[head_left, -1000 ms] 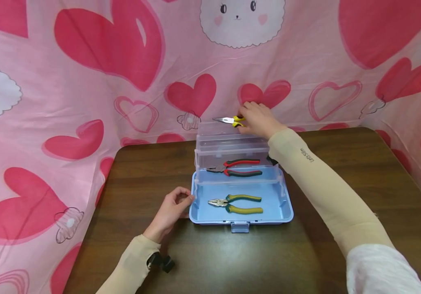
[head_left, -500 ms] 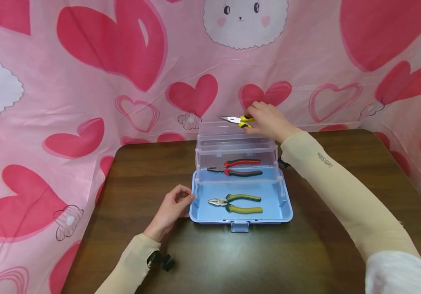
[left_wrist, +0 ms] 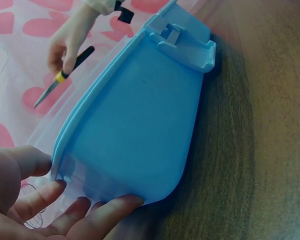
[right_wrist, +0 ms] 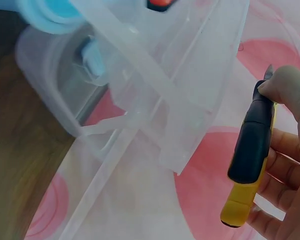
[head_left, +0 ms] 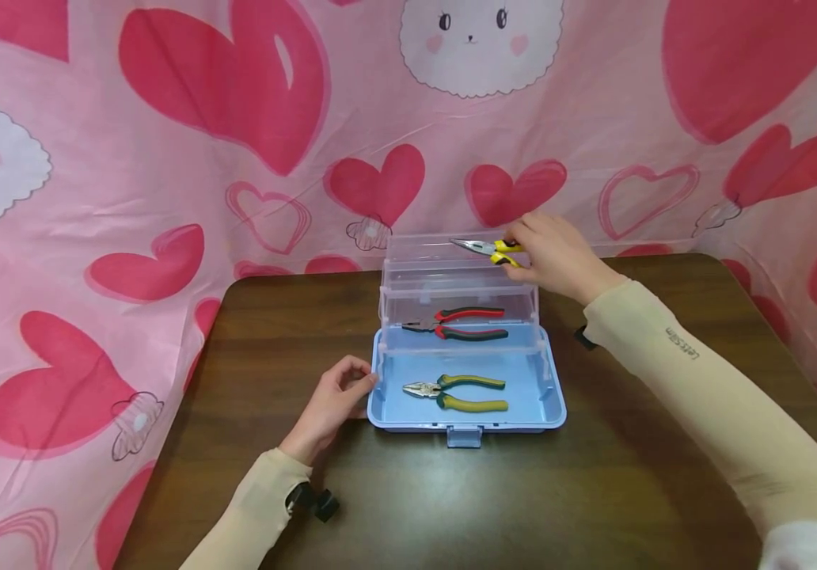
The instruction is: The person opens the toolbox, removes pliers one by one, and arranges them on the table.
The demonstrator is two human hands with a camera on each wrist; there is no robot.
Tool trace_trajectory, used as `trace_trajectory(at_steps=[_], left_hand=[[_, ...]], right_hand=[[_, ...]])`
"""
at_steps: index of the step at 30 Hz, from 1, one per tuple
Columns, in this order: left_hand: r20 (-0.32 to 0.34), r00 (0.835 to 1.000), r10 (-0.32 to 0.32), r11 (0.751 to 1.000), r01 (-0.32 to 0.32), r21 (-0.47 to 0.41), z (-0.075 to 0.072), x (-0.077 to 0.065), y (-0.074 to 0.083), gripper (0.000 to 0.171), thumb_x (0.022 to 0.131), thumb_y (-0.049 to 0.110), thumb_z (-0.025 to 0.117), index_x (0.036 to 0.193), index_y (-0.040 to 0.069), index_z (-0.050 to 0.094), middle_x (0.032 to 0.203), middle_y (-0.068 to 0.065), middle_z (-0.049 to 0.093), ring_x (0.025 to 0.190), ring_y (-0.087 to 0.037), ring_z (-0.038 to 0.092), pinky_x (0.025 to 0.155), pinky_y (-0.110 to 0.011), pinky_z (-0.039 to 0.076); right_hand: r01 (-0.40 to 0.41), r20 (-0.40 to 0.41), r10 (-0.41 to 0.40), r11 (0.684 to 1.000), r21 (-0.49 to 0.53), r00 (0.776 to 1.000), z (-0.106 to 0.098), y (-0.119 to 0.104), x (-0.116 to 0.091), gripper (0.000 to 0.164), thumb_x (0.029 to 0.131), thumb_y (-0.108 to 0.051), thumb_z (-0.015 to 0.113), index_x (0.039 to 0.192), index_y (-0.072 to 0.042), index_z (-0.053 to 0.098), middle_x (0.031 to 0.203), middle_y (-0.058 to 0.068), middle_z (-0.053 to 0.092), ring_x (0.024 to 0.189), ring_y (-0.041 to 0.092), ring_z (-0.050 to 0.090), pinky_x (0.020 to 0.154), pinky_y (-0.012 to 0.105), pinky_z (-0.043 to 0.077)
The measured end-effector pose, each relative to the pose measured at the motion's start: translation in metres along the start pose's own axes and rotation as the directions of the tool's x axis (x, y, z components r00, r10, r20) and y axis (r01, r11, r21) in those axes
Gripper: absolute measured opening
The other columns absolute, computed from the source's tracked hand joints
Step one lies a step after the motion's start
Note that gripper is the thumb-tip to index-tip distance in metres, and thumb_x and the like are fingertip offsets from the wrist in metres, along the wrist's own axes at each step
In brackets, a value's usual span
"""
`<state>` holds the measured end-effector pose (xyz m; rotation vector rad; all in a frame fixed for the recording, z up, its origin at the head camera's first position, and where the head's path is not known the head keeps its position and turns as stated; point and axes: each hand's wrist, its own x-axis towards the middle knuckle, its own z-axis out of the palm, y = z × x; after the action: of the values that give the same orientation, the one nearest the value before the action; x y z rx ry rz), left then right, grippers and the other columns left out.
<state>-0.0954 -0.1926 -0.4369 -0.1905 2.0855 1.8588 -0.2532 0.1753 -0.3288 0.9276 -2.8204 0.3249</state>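
Note:
My right hand holds needle-nose pliers by their yellow-and-black handles, above the top clear tray at its right side. The jaws point left, and in the right wrist view the thumb lies along the black grip. At the left end of the light blue toolbox, my left hand grips the rim, thumb at the edge and fingers against the outer wall. Combination pliers with green-yellow handles lie on the box floor. Red-and-black pliers lie in a lower clear tray.
The toolbox stands open on a dark wooden table, its latch facing the front edge. Clear trays rise in steps at its back. A pink cloth with hearts hangs behind and to the sides.
My right hand has moved right and slightly lower in view, carrying the needle-nose pliers along the top tray. My left hand has stayed at the toolbox's left end.

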Motion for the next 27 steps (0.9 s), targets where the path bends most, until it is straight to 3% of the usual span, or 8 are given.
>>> trace_trajectory(at_steps=[4,13,19,27], left_hand=[[-0.003,1.0,-0.003,1.0,0.003,0.002,0.001,0.001,0.0,0.02,0.102,0.012,0.067,0.117,0.001,0.06,0.112,-0.017,0.061,0.085,-0.022,0.068,0.071,-0.04,0.065],[-0.009,1.0,-0.01,1.0,0.01,0.003,0.002,0.001,0.0,0.019,0.102,0.012,0.066,0.118,0.003,0.06,0.115,-0.018,0.061,0.09,-0.025,0.068,0.075,-0.042,0.065],[-0.017,1.0,0.012,1.0,-0.012,0.025,0.002,-0.002,0.0,0.021,0.103,0.013,0.066,0.118,0.001,0.059,0.114,-0.018,0.061,0.088,-0.024,0.068,0.073,-0.039,0.065],[-0.026,1.0,0.008,0.999,-0.007,0.038,0.004,-0.003,-0.003,0.019,0.103,0.012,0.066,0.119,0.003,0.06,0.113,-0.017,0.062,0.088,-0.025,0.068,0.074,-0.04,0.065]], right_hand=[[-0.001,-0.035,0.002,1.0,0.007,0.999,-0.001,0.001,-0.02,0.041,0.084,-0.021,0.084,0.116,-0.003,0.065,0.111,0.014,0.064,0.103,0.032,0.056,0.094,0.054,0.051],[-0.128,-0.039,0.128,0.992,0.021,0.991,-0.008,0.003,-0.069,0.045,0.084,-0.024,0.084,0.12,-0.003,0.066,0.113,0.015,0.064,0.106,0.035,0.055,0.095,0.057,0.051],[-0.172,-0.046,0.172,0.985,0.01,0.984,-0.005,0.007,-0.102,0.042,0.085,-0.025,0.083,0.115,0.0,0.067,0.109,0.017,0.065,0.1,0.036,0.056,0.087,0.056,0.05],[-0.313,-0.07,0.314,0.95,0.025,0.947,0.003,0.019,-0.151,0.042,0.084,-0.023,0.082,0.112,0.004,0.067,0.104,0.02,0.066,0.094,0.038,0.058,0.081,0.059,0.05]])
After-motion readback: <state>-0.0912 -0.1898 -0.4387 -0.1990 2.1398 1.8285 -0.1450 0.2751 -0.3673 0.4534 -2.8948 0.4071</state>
